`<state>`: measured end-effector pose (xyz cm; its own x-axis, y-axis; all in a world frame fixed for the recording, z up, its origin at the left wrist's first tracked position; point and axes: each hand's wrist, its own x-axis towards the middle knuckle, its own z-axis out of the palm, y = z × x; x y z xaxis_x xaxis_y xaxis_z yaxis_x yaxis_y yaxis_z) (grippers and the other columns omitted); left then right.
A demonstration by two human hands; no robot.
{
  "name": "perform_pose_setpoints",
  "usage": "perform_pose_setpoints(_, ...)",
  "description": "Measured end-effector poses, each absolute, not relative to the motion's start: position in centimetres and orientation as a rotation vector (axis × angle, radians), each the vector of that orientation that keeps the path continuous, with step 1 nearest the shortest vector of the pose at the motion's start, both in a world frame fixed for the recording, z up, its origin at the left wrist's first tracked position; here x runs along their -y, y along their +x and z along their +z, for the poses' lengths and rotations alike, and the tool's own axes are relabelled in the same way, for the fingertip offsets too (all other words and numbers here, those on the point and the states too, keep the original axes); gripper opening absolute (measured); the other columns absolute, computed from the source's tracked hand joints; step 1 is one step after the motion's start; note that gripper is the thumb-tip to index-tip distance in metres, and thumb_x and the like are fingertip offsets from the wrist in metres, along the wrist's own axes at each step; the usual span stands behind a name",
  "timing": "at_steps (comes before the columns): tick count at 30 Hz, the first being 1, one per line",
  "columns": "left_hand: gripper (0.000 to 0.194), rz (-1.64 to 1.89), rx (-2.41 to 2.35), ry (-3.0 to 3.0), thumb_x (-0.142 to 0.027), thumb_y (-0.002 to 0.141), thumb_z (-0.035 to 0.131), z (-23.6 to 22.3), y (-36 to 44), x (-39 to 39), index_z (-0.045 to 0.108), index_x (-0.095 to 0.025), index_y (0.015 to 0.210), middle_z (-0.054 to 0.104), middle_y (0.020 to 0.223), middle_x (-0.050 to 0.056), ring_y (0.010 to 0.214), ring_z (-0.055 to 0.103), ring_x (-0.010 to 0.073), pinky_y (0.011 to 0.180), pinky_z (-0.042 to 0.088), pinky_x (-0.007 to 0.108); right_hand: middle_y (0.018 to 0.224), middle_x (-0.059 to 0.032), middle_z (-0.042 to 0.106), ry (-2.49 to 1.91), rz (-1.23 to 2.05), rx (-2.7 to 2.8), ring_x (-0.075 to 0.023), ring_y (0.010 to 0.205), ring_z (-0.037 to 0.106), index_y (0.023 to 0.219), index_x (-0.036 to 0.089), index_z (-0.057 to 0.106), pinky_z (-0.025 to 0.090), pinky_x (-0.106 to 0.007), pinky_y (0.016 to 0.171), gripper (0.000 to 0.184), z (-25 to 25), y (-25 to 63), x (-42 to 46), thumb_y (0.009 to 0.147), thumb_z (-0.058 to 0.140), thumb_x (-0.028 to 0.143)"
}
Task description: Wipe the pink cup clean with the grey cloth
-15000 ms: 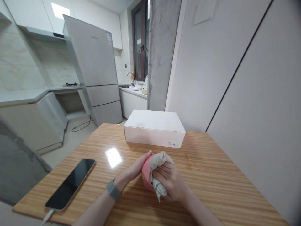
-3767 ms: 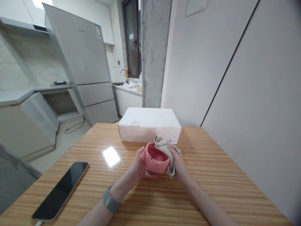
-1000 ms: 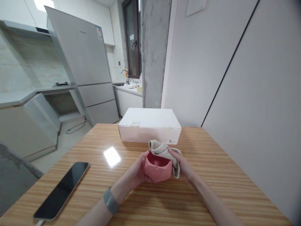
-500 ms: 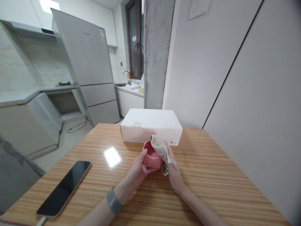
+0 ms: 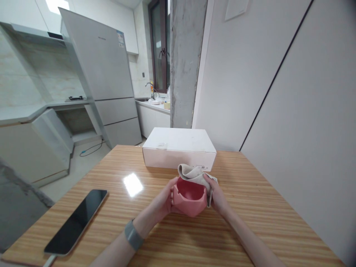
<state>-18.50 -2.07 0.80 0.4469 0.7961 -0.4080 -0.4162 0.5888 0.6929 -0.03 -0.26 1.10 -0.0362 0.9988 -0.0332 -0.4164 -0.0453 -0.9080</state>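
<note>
1. At about 8 o'clock on the wooden counter (image 5: 250, 207) we see a dark smartphone (image 5: 76, 221) lying flat, screen up, with a cable at its near end, well apart from the hands.
2. Our left forearm carries a grey wristband (image 5: 133, 234). The left hand (image 5: 164, 202) is closed around the left side of a pink faceted bowl (image 5: 190, 196), thumb on the rim.
3. The bowl sits at the centre of the counter, upright with its opening facing us, held between both hands; we cannot tell whether its base touches the wood.
4. A beige cloth (image 5: 194, 173) is draped over the bowl's far rim and down its right side.
5. Our right hand (image 5: 218, 196) grips that cloth and presses it against the bowl's right wall.
6. At 12 o'clock, just beyond the cloth, a closed white cardboard box (image 5: 179, 148) rests on the counter.
7. Past the counter, at 10 o'clock, stands a grey refrigerator (image 5: 108, 78).
</note>
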Motion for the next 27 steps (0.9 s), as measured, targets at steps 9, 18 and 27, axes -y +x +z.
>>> perform_pose_setpoints(9, 0.044, 1.007, -0.821, 0.441, -0.043, 0.085, 0.059, 1.2, -17.8, 2.0, 0.063, -0.010, 0.114, 0.073, 0.100, 0.013, 0.076, 0.071, 0.0199, 0.064, 0.059, 0.030, 0.113, -0.0059, 0.072, -0.901, 1.209, 1.021, -0.0286, 0.125, 0.053, 0.109, 0.022, 0.069, 0.036, -0.043, 0.109, 0.049, 0.1, -1.2, 1.2, 0.073, 0.069, 0.055)
perform_pose_setpoints(18, 0.053, 0.882, -0.726, 0.468, -0.052, 0.086, 0.053, 1.9, -18.5, 2.0, 0.062, -0.008, 0.114, 0.074, 0.096, 0.015, 0.077, 0.072, 0.0217, 0.068, 0.059, 0.032, 0.135, -0.0048, 0.058, -0.830, 1.029, 1.221, -0.0261, 0.130, 0.047, 0.125, 0.025, 0.061, 0.030, -0.041, 0.113, 0.049, 0.4, -1.4, 1.7, 0.083, 0.059, 0.051)
perform_pose_setpoints(27, 0.052, 0.830, -0.653, 0.500, -0.052, 0.086, 0.054, 1.6, -18.1, 2.4, 0.062, -0.011, 0.117, 0.072, 0.106, 0.013, 0.072, 0.070, 0.0205, 0.057, 0.060, 0.032, 0.093, -0.0062, 0.077, -0.884, 1.308, 0.929, -0.0302, 0.104, 0.066, 0.094, 0.021, 0.074, 0.050, -0.042, 0.093, 0.038, 0.3, -0.7, 0.9, 0.075, 0.068, 0.054)
